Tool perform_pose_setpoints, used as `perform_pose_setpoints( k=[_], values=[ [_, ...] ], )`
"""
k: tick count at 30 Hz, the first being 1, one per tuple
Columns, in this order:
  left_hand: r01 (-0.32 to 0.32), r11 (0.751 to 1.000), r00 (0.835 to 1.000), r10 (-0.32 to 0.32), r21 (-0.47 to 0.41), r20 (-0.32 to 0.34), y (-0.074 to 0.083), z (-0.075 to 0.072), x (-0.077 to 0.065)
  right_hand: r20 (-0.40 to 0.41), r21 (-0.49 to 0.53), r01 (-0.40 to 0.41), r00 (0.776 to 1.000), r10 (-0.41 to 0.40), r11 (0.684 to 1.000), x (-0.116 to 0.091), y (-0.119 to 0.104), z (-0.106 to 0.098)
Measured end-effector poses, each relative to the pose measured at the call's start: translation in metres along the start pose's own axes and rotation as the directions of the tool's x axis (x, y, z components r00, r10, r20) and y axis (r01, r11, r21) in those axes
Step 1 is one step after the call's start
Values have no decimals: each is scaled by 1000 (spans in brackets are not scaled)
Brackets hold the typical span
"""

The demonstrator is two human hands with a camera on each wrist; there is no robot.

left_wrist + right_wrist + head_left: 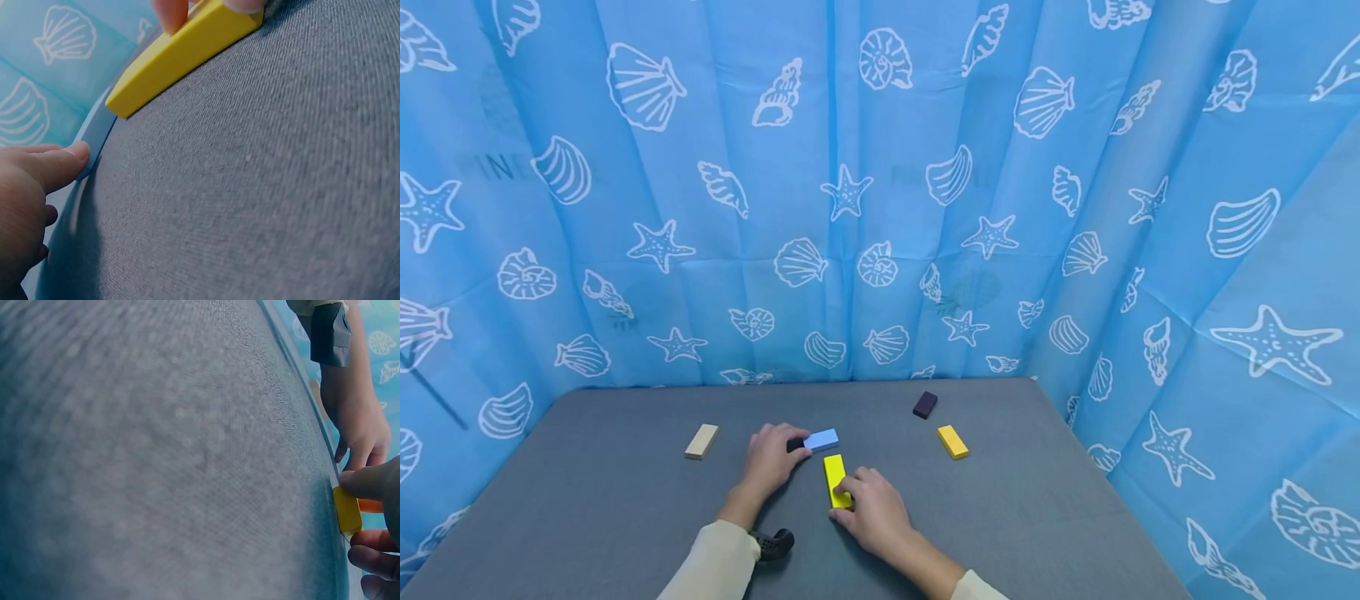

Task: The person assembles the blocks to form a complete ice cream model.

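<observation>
My left hand (767, 457) holds a light blue block (822, 439) by its left end, thumb on the near side. A dark patch shows between those fingers in the head view. In the left wrist view the thumb presses along the side of the blue block (97, 134). A bright yellow block (834, 468) lies just nearer and to the right, long side pointing away from me. My right hand (877, 510) pinches its near end between thumb and fingers. The right wrist view shows the end of the yellow block (347, 510) between thumb and fingers.
On the grey cloth-covered table (625, 517) a beige block (702, 442) lies to the left. At the right are an orange-yellow block (953, 442) and, farther back, a dark purple block (926, 405). A blue shell-print curtain (850, 317) hangs behind the table.
</observation>
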State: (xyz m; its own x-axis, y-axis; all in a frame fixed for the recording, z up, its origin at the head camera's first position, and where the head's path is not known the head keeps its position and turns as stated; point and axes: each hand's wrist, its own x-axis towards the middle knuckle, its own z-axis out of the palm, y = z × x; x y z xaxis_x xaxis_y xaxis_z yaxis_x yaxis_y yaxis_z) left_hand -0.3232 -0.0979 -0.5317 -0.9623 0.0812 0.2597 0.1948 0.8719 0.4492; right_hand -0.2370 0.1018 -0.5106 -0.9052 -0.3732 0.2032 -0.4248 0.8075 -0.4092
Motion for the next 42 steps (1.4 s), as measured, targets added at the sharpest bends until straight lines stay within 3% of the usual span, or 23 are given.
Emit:
perform_pose_setpoints(
  k=[8,17,21,33,42],
  values=[
    [-24,1000,1000,24,-16,11,1,2,1,28,0,10,1000,-10,1000,2,3,-2],
    [-22,998,999,24,-52,29,-2,1,0,211,22,93,973,-95,995,12,17,-20],
    [-19,998,999,21,-57,34,-2,1,0,244,27,123,962,-125,992,15,20,-25],
    [-16,999,998,19,-50,53,-1,0,2,217,3,108,970,-106,994,15,15,-21],
    [-49,998,996,51,-38,69,0,1,3,197,8,99,975,-99,995,16,15,-14]
  ],
)
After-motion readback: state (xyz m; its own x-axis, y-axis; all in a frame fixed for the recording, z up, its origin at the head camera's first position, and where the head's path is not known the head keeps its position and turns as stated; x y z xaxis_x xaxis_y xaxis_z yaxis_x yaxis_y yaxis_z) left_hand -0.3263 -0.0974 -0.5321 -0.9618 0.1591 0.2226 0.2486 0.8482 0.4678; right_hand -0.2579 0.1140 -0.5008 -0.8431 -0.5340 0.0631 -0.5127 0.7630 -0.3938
